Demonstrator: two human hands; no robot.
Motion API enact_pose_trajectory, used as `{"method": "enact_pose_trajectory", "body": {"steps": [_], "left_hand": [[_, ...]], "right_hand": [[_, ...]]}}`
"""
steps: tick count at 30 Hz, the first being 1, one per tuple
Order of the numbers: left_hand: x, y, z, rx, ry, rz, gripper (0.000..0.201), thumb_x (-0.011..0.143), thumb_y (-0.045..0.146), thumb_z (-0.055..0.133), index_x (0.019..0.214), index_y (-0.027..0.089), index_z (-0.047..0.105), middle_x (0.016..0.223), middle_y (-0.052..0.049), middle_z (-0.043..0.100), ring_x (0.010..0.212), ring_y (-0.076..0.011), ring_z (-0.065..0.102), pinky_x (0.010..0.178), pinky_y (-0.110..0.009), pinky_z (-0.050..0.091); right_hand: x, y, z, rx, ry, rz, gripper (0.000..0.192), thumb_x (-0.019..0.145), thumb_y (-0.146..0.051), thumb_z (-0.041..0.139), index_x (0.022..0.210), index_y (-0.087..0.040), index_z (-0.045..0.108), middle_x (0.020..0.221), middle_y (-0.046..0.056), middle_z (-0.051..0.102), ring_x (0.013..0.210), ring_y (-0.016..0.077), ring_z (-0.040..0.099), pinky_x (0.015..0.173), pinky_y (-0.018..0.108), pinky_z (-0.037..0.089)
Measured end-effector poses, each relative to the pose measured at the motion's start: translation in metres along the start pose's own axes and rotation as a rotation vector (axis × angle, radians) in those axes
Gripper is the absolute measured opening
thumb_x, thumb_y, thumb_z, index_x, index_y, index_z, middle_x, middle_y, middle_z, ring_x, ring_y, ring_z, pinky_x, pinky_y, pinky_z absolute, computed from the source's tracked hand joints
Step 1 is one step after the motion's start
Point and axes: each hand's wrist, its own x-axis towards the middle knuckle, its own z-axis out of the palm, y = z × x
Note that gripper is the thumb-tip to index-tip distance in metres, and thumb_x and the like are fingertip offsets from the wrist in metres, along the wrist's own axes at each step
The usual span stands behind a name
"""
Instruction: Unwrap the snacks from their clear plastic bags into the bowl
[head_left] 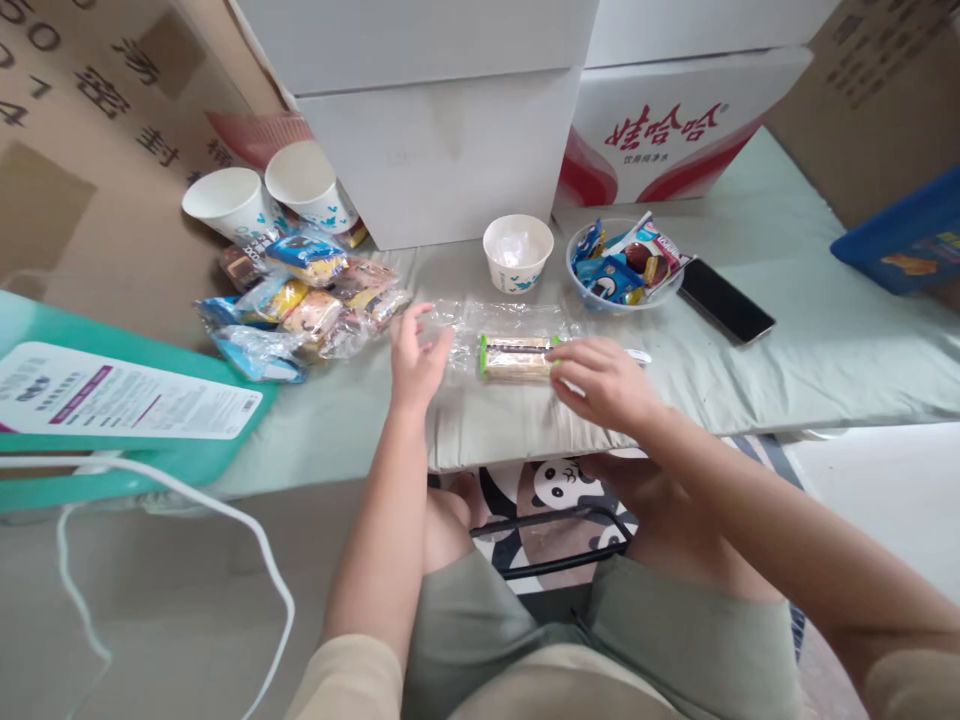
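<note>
my right hand (600, 382) pinches the end of the wafer pack (517, 357) lying on the counter (825, 350); my left hand (417, 360) hovers released beside it. it's probably light, crinkly, brittle inside, so i'd grip the sealed ends.

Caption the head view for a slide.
Right hand touches a wrapped snack bar on clear plastic; left hand open beside it.
</note>
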Motion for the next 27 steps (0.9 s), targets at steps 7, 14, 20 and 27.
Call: {"method": "enact_pose_trajectory", "body": {"steps": [7,14,20,27], "left_hand": [[-0.010,0.014,0.000,-0.066,-0.146,-0.417,0.051,0.073,0.047,0.076,0.113,0.021,0.060,0.110,-0.008,0.065,0.092,-0.0210,0.064,0.067,-0.028,0.049],[-0.020,0.024,0.001,-0.226,-0.443,-0.509,0.020,0.062,0.030,0.073,0.065,0.018,0.058,0.069,0.000,0.061,0.072,-0.0139,0.059,0.065,-0.023,0.048],[-0.018,0.038,0.004,-0.723,-0.474,-0.650,0.016,0.059,0.020,0.066,0.072,0.017,0.057,0.092,-0.005,0.073,0.080,-0.0158,0.069,0.074,-0.028,0.056],[-0.006,0.036,0.003,-0.791,-0.390,-0.790,0.013,0.053,0.015,0.054,0.066,0.016,0.054,0.089,-0.013,0.075,0.074,-0.0208,0.072,0.050,-0.024,0.051]], "right_hand": [[-0.017,-0.015,-0.005,0.233,-0.213,-0.138,0.025,0.101,-0.029,0.052,0.086,-0.021,0.071,0.096,0.005,0.078,0.093,0.0211,0.068,0.084,0.037,0.045],[0.040,0.003,0.017,0.093,-0.349,0.248,0.053,0.083,-0.034,0.069,0.134,-0.022,0.059,0.132,0.014,0.066,0.115,0.0326,0.062,0.094,0.044,0.047],[0.046,0.000,0.024,0.107,-0.407,0.305,0.068,0.080,-0.030,0.066,0.146,-0.022,0.050,0.136,0.014,0.062,0.115,0.0332,0.064,0.095,0.044,0.048],[0.040,0.015,0.006,0.254,-0.331,0.405,0.045,0.093,-0.034,0.051,0.134,-0.020,0.061,0.123,0.012,0.073,0.105,0.0301,0.069,0.086,0.038,0.050]]}}
